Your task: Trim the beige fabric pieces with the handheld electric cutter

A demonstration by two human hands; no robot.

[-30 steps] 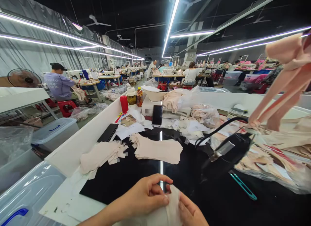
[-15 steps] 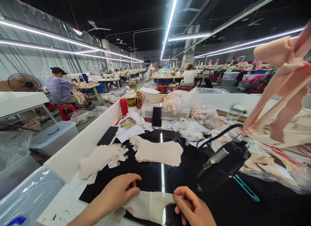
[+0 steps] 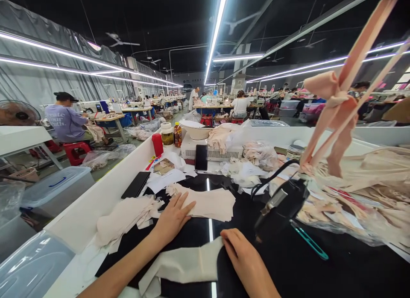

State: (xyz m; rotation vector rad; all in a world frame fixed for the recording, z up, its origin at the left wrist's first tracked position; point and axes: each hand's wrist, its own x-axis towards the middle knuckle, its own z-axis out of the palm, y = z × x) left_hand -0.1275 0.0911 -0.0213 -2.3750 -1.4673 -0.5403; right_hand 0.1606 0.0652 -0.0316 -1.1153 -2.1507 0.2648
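**Pale fabric strip [image 3: 188, 264] on black tabletop [image 3: 272, 270]**

My right hand [image 3: 245, 261] stays out half-curled at the strip's right end; from here I cannot tell its grip. My left hand [image 3: 173, 216], spread open, rests on the stack [image 3: 213, 205] beyond. I judge: picking step; next needs separating one layer.

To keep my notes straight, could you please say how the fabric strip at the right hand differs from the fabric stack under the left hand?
The fabric strip is greyish white; the fabric stack is pinkish beige. The strip curves and bends over at one end; the stack lies flatter, in several layers. Both are pale fabric.
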